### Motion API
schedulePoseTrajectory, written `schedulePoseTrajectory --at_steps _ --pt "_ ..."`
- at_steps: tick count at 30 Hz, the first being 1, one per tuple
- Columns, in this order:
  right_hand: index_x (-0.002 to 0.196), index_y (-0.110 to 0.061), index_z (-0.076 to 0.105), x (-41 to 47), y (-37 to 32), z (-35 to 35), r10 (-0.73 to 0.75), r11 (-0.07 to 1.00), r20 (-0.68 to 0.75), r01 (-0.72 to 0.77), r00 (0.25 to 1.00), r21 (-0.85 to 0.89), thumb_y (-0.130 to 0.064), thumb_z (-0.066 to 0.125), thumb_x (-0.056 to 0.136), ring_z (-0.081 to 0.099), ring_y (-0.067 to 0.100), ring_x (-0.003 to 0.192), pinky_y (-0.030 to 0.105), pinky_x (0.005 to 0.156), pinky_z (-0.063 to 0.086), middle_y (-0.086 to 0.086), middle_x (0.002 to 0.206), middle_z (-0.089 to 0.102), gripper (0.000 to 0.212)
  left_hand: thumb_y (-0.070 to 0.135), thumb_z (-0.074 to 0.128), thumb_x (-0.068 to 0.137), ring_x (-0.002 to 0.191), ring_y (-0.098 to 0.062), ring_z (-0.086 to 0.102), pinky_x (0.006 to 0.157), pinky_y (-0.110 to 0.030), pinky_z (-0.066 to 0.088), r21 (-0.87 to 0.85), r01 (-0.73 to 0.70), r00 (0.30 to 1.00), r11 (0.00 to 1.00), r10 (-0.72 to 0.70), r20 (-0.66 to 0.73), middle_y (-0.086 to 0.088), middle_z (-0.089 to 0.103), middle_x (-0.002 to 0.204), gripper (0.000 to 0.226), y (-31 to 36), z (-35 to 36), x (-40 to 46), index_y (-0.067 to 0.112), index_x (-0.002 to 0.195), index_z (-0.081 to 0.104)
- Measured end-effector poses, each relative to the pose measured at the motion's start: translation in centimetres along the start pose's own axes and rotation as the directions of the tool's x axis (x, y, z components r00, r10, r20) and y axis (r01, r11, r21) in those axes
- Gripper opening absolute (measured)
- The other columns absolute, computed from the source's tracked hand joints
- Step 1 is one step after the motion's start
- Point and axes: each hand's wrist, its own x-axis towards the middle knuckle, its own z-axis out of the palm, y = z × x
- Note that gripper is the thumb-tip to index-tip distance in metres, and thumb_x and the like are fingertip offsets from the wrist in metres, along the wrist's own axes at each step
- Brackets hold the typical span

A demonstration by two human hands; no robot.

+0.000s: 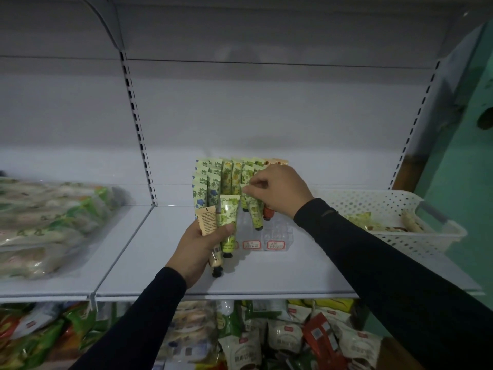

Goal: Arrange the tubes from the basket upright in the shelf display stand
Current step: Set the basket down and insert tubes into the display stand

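A clear display stand with red-framed labels sits on the white shelf. Several green and blue patterned tubes stand upright in its rows. My right hand pinches the flat top end of a green tube, which leans cap-down over the stand's middle slots. My left hand grips two tubes in front of the stand, caps down: a beige tube and a green tube. The white perforated basket stands to the right with a few tubes inside.
Bagged goods lie on the shelf section to the left. Packets of snacks fill the shelf below. A slotted upright divides the shelf backs. A green wall borders the right side.
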Motion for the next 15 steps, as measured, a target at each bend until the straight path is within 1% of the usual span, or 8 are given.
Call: schedulePoseTrajectory --at_steps 2,3,6,7,10,12,15 --pt "0.086 -0.014 0.077 -0.1 -0.1 0.1 0.027 0.999 0.018 -0.027 0.999 0.028 -0.039 0.063 0.091 0.063 0.013 0.077 0.03 0.075 0.052 -0.001 0.087 0.073 0.029 0.025 0.082 0.074 0.093 -0.023 0.069 0.087 -0.047 0.052 0.004 0.005 1.0 1.0 -0.005 -0.005 -0.006 0.075 0.101 0.048 -0.1 -0.3 0.0 0.014 0.117 0.064" --pt "0.086 -0.014 0.077 -0.1 0.0 0.0 0.041 0.998 0.023 -0.041 0.999 0.037 -0.036 0.064 0.092 0.062 0.012 0.077 0.029 0.074 0.05 -0.003 0.089 0.073 0.027 0.028 0.08 0.073 0.096 -0.025 0.069 0.09 -0.049 0.052 0.006 0.008 1.0 1.0 -0.008 -0.01 -0.006 0.074 0.104 0.053 -0.1 -0.4 0.0 0.014 0.121 0.062" --pt "0.082 -0.009 0.075 -0.2 0.1 -0.6 0.075 0.996 0.04 -0.077 0.996 0.04 -0.033 0.065 0.091 0.057 0.008 0.068 0.021 0.063 0.042 -0.004 0.088 0.071 0.027 0.036 0.081 0.069 0.103 -0.028 0.068 0.097 -0.052 0.05 0.007 0.0 1.0 1.0 0.0 -0.021 -0.008 0.073 0.109 0.067 0.2 -0.6 -0.2 0.013 0.127 0.059" --pt "0.082 -0.009 0.076 -0.2 0.2 -0.8 0.088 0.995 0.046 -0.09 0.995 0.044 -0.033 0.066 0.09 0.058 0.008 0.067 0.02 0.063 0.041 -0.004 0.087 0.072 0.027 0.039 0.082 0.067 0.103 -0.028 0.068 0.098 -0.052 0.05 0.01 -0.001 1.0 1.0 0.001 -0.02 -0.008 0.073 0.109 0.07 0.2 -0.6 -0.2 0.013 0.127 0.058" --pt "0.08 -0.009 0.075 -0.3 0.2 -1.2 0.108 0.993 0.06 -0.11 0.992 0.032 -0.031 0.066 0.09 0.061 0.01 0.069 0.025 0.07 0.047 -0.004 0.088 0.072 0.026 0.033 0.081 0.071 0.103 -0.026 0.068 0.097 -0.049 0.051 0.003 -0.002 1.0 1.0 0.003 -0.019 -0.007 0.073 0.11 0.063 0.1 -0.6 -0.2 0.013 0.126 0.059" --pt "0.077 -0.008 0.073 -0.3 0.2 -1.2 0.107 0.994 0.056 -0.108 0.993 0.003 -0.03 0.066 0.09 0.064 0.013 0.073 0.027 0.071 0.049 -0.002 0.087 0.073 0.027 0.029 0.082 0.073 0.102 -0.027 0.068 0.096 -0.048 0.051 -0.005 0.003 1.0 1.0 -0.003 -0.016 -0.007 0.073 0.109 0.057 -0.1 -0.5 -0.2 0.013 0.123 0.061" --pt "0.071 -0.006 0.068 -0.2 0.3 -1.4 0.13 0.991 0.06 -0.129 0.99 -0.019 -0.029 0.064 0.09 0.063 0.015 0.075 0.024 0.068 0.043 -0.001 0.085 0.072 0.031 0.029 0.081 0.072 0.099 -0.029 0.068 0.092 -0.05 0.052 -0.006 0.003 1.0 1.0 -0.003 -0.008 -0.009 0.074 0.105 0.049 -0.1 -0.5 -0.2 0.014 0.115 0.066"
